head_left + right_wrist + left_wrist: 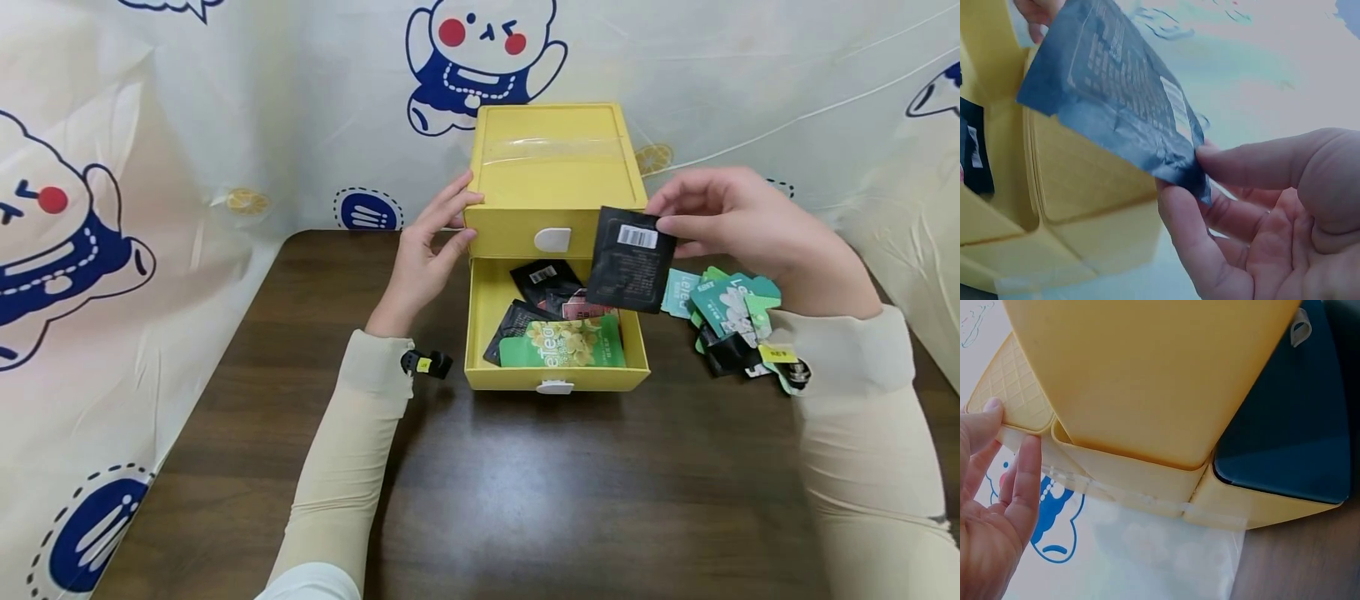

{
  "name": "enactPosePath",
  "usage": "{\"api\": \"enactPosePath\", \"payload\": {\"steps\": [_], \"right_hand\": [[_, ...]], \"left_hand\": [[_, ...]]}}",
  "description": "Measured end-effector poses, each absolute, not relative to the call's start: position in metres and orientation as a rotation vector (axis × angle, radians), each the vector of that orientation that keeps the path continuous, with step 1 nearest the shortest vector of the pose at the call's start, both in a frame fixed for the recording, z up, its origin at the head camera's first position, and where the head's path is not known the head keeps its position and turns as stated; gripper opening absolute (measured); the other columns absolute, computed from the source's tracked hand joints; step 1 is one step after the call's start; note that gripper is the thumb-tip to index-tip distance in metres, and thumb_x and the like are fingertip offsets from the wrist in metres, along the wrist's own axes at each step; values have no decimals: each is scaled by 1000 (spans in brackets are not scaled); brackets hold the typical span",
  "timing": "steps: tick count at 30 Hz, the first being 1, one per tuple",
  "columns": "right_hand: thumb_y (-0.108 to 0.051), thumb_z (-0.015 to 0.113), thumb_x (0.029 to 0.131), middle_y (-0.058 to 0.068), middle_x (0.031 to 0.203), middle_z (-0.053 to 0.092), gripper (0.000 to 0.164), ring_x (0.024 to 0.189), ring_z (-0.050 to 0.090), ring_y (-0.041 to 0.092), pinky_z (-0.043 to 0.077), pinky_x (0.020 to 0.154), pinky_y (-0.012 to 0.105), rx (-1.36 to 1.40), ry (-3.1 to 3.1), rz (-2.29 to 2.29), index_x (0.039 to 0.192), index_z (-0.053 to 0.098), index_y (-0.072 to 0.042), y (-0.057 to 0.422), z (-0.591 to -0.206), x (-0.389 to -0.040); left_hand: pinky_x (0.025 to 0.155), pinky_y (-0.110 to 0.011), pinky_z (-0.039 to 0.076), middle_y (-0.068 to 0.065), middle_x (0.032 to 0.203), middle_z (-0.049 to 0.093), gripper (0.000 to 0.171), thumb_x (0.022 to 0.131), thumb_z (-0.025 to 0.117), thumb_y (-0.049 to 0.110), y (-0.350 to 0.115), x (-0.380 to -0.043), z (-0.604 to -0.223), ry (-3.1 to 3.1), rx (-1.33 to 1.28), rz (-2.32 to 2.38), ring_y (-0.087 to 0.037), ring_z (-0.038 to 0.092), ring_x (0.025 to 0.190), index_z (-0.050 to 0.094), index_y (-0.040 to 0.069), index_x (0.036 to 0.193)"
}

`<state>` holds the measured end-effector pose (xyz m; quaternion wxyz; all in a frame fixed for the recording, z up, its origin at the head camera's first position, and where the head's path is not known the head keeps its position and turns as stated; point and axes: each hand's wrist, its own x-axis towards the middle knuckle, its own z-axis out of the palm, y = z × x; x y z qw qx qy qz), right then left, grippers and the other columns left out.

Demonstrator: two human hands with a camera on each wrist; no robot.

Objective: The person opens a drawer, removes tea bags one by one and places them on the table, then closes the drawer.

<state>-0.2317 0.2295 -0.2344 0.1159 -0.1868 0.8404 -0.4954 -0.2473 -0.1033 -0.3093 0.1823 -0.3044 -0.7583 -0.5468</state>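
Observation:
My right hand [738, 215] pinches a black tea sachet [632, 260] with a white barcode by one edge, thumb against fingers. The sachet is held up over the right part of the pulled-out lower drawer [483, 380]. In that drawer lie other black sachets [545, 280], a reddish one [583, 308], and a green floral sachet [570, 343] at the front. My left hand [429, 250] rests on the left side of the yellow drawer box [555, 179], fingers fairly straight, fingertips and thumb touching its edges. Part of that hand [1004, 494] shows in the left wrist view.
A loose pile of green, teal and black sachets [723, 304] lies on the brown table [525, 500] right of the drawer, partly behind my right wrist. The upper drawer with its white tab [552, 240] is closed. A printed cloth [337, 92] hangs behind the box.

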Motion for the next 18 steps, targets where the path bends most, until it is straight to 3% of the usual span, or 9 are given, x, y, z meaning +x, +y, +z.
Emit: {"api": "enactPosePath", "payload": {"steps": [12,18], "right_hand": [[-6,60,87,0,96,62,21,83,58,14,54,64,21,-192,2354,-1917,107,60,-3,292,-289,-226],[-11,60,88,-9,87,62,16,81,56,8,54,61,20,107,2467,-1894,104,63,-13,313,-319,-220]], "left_hand": [[63,-24,53,-11,143,37,33,88,55,-4,-105,-248,-310,-2121,-893,-1572,-20,51,92,54,-1,121],[62,-23,52,-10,143,38,33,88,55,-4,-104,-248,-311,-2117,-879,-1578,-18,50,92,55,0,121]]}}
